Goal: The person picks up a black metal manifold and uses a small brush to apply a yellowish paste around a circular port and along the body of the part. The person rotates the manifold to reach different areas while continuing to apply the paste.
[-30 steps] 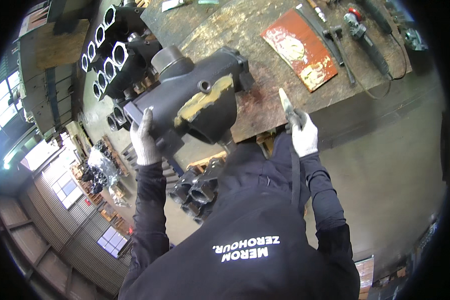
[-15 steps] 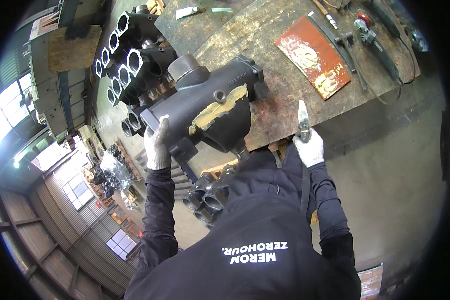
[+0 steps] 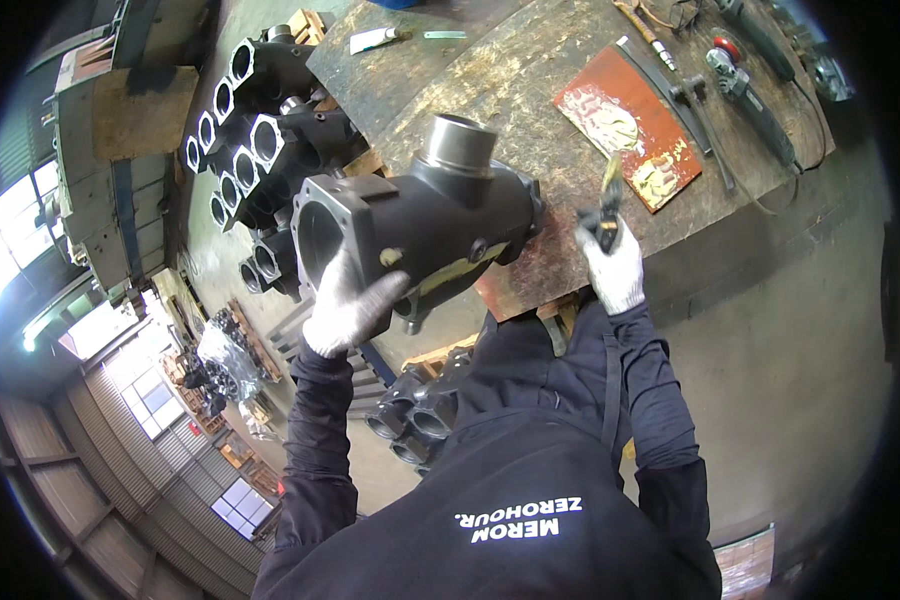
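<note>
A large black cast-metal pipe fitting point(image 3: 440, 222) lies at the table's near left edge, its bare metal neck pointing up and its square flanged mouth facing left. My left hand point(image 3: 345, 308), in a white glove, grips the flange end, fingers at the mouth and thumb along the body. A yellowish filler strip point(image 3: 460, 268) shows along the fitting's near lower side, partly turned from view. In my gloved right hand point(image 3: 615, 268) is a putty knife point(image 3: 610, 190), its blade upward and yellowish near the tip. The tip appears beside the red-brown board point(image 3: 625, 98), which bears smeared filler.
Beyond the board on the worktable point(image 3: 470, 75) lie an angle grinder point(image 3: 755, 105), a hammer-like tool point(image 3: 705, 125) and a tube point(image 3: 373, 40). Several similar black fittings point(image 3: 270, 140) stand at the left. More fittings point(image 3: 415, 410) sit below the table's near edge.
The fitting has rolled toward me, its neck now more upright and its filler strip lower. My left hand has shifted across the flange. The knife has moved slightly toward the board.
</note>
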The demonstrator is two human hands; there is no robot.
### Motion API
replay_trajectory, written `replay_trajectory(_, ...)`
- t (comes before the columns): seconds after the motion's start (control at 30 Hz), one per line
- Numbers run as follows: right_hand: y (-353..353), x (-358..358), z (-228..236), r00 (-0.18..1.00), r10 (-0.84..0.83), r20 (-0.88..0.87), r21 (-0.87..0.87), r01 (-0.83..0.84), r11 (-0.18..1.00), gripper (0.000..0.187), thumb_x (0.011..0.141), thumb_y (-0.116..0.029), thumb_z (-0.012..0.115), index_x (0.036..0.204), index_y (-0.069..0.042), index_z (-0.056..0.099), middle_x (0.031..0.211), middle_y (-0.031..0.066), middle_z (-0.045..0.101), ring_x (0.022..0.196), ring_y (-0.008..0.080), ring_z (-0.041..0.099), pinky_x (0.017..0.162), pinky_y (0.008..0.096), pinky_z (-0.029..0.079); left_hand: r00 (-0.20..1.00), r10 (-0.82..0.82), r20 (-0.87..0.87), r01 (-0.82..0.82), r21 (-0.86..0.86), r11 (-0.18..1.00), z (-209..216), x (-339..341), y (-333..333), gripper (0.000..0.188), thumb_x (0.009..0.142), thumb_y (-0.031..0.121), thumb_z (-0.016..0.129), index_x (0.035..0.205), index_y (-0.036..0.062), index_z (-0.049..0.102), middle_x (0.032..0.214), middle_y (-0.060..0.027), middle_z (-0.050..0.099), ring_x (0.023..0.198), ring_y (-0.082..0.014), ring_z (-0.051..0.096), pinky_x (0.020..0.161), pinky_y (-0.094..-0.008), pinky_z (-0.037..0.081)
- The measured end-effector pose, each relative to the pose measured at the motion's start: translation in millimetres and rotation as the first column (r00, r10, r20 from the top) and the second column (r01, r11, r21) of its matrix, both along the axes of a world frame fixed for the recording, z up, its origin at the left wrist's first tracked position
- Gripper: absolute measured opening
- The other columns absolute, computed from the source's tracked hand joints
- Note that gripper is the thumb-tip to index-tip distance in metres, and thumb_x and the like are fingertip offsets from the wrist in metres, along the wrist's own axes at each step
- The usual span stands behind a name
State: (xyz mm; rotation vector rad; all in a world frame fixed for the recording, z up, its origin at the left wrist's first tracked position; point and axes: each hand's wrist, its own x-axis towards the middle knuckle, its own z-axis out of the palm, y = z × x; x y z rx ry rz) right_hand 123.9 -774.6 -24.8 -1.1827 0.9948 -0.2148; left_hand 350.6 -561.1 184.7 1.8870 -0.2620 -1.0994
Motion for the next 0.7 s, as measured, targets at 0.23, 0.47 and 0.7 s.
replay_trajectory(0.23, -14.6, 78.3, 16.4, 0.985, 0.172, -0.020, -0.102, -0.173, 0.980, 0.045, 0.090, -0.042, 0.077, 0.117, -0.008, 0.064, 0.097, 0.0179, 0.073, 0.091, 0.0341, 0.073, 0.082, 0.0441, 0.056, 0.764, -0.617, 0.188, 0.540, 0.338, 0.771, 4.6, -48.8, -4.2, 0.049, 0.082, 0.014, 0.084, 0.119, -0.0045, 0.058, 0.092, -0.0158, 0.064, 0.079, -0.0311, 0.064, 0.073, -0.0404, 0.053)
replay_trajectory(0.47, -3.8, 62.7, 18.3, 0.953, 0.229, -0.200, -0.194, -0.267, 0.944, 0.050, 0.087, -0.040, 0.078, 0.118, -0.003, 0.062, 0.099, 0.0260, 0.072, 0.098, 0.0444, 0.070, 0.082, 0.0500, 0.056, 0.609, -0.736, 0.297, 0.601, 0.433, 0.672, -17.7, -101.7, -5.7, 0.046, 0.080, 0.025, 0.083, 0.105, -0.0077, 0.061, 0.091, -0.0227, 0.065, 0.082, -0.0411, 0.066, 0.075, -0.0443, 0.055)
replay_trajectory(0.7, 28.2, -2.2, 21.6, 0.970, 0.005, -0.245, -0.101, -0.031, 0.994, 0.047, 0.085, -0.031, 0.083, 0.112, 0.002, 0.064, 0.091, 0.0207, 0.073, 0.088, 0.0377, 0.074, 0.075, 0.0430, 0.056, 0.374, -0.876, 0.306, 0.815, 0.343, 0.468, -17.5, -93.4, 8.3, 0.048, 0.079, 0.027, 0.082, 0.107, -0.0067, 0.063, 0.097, -0.0230, 0.067, 0.088, -0.0404, 0.067, 0.079, -0.0448, 0.056)
